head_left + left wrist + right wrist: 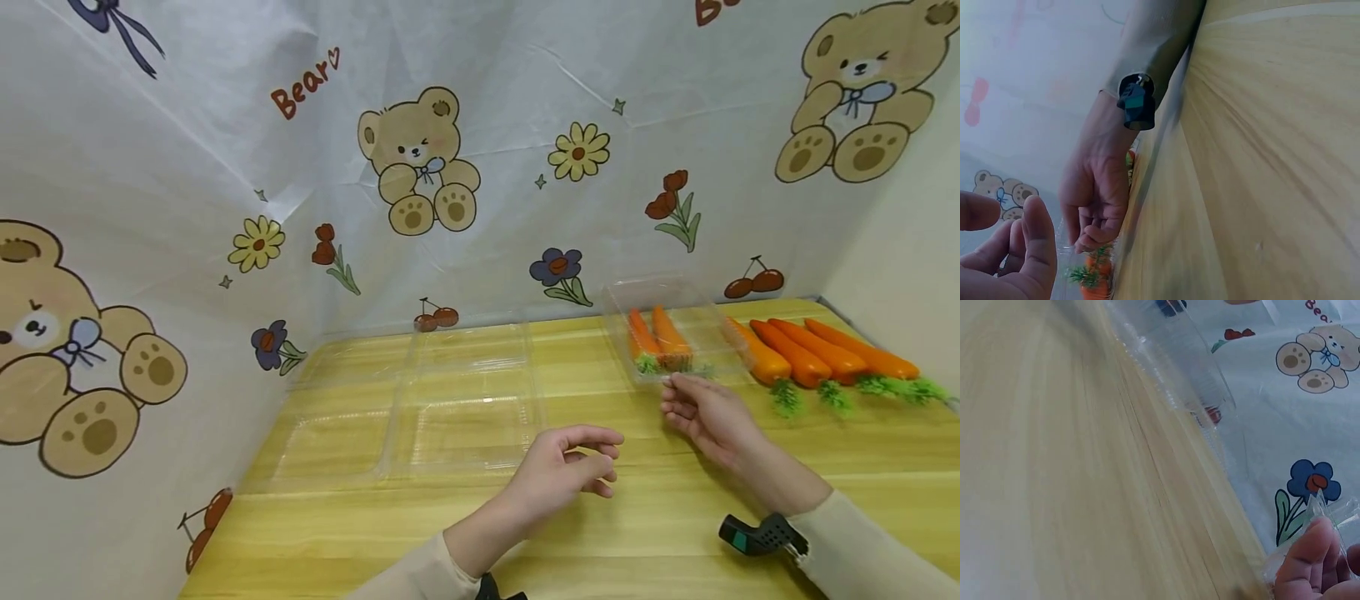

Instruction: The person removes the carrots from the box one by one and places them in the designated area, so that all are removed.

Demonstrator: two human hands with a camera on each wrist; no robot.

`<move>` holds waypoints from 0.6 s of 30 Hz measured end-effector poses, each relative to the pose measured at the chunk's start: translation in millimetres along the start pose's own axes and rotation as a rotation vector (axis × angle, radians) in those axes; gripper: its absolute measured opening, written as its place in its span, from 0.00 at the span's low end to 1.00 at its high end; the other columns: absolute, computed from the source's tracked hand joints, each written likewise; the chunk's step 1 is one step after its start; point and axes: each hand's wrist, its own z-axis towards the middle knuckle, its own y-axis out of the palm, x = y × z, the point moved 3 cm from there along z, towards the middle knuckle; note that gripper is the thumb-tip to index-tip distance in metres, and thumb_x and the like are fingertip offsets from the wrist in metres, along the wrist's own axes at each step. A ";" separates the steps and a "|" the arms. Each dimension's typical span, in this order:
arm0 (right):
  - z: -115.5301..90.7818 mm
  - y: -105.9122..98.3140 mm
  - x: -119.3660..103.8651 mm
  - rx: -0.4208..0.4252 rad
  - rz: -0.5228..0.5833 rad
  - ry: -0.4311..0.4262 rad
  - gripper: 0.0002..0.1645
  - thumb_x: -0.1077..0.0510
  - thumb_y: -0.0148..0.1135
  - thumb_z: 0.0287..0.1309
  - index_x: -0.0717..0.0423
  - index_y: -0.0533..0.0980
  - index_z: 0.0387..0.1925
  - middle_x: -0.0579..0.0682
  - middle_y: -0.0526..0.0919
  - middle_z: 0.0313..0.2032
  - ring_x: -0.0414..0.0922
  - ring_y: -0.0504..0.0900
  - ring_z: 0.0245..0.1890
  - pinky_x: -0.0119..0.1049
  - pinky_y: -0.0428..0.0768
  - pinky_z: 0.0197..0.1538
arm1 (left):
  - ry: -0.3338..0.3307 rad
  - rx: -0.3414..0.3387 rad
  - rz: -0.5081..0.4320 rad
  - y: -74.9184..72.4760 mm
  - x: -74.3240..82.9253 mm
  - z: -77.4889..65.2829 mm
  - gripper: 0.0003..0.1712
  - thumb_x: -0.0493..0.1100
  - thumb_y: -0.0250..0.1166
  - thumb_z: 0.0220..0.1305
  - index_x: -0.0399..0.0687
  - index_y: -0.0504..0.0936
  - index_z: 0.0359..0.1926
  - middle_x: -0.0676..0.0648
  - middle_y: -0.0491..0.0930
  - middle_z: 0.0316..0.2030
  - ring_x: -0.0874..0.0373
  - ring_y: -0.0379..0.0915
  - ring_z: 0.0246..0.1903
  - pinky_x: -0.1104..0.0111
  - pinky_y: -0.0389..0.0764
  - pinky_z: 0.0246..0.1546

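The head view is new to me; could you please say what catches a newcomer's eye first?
Probably the bright orange carrots: four lie on the table at the right, and two are in a clear container left of those. The right hand pinches that container's near edge. Next come the cartoon bears on the backdrop.

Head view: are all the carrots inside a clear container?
No, two carrots are in the rightmost clear container, while four other carrots lie on the table to its right.
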 end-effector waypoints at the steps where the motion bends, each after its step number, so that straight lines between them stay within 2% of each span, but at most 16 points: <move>1: -1.1 0.0 -0.5 -0.007 0.002 -0.006 0.16 0.50 0.49 0.80 0.48 0.82 0.42 0.42 0.85 0.34 0.39 0.84 0.35 0.29 0.87 0.41 | -0.003 -0.002 0.000 2.7 -1.0 0.9 0.16 0.32 0.62 0.69 0.41 0.85 0.56 0.48 0.80 0.45 0.62 0.80 0.36 0.72 0.88 0.37; 8: -9.4 0.3 -1.9 -0.066 -0.032 -0.028 0.16 0.53 0.48 0.80 0.51 0.82 0.43 0.44 0.84 0.35 0.40 0.84 0.35 0.30 0.87 0.41 | -0.007 0.029 0.008 12.5 -6.0 8.6 0.19 0.33 0.62 0.68 0.48 0.84 0.58 0.48 0.81 0.46 0.61 0.81 0.36 0.70 0.89 0.39; 12: -13.7 -3.0 -1.6 -0.101 -0.051 -0.038 0.16 0.53 0.47 0.81 0.52 0.81 0.43 0.45 0.84 0.35 0.40 0.83 0.35 0.30 0.87 0.41 | -0.005 0.072 -0.003 16.0 -8.2 13.9 0.19 0.32 0.63 0.67 0.48 0.84 0.57 0.47 0.81 0.46 0.60 0.80 0.35 0.70 0.89 0.38; 18: -23.6 -10.9 0.6 -0.108 -0.097 -0.018 0.18 0.54 0.46 0.81 0.53 0.81 0.41 0.45 0.84 0.33 0.39 0.83 0.32 0.31 0.88 0.40 | -0.003 0.137 -0.025 23.5 -11.3 20.4 0.19 0.30 0.64 0.64 0.49 0.85 0.53 0.46 0.82 0.47 0.59 0.80 0.33 0.69 0.89 0.36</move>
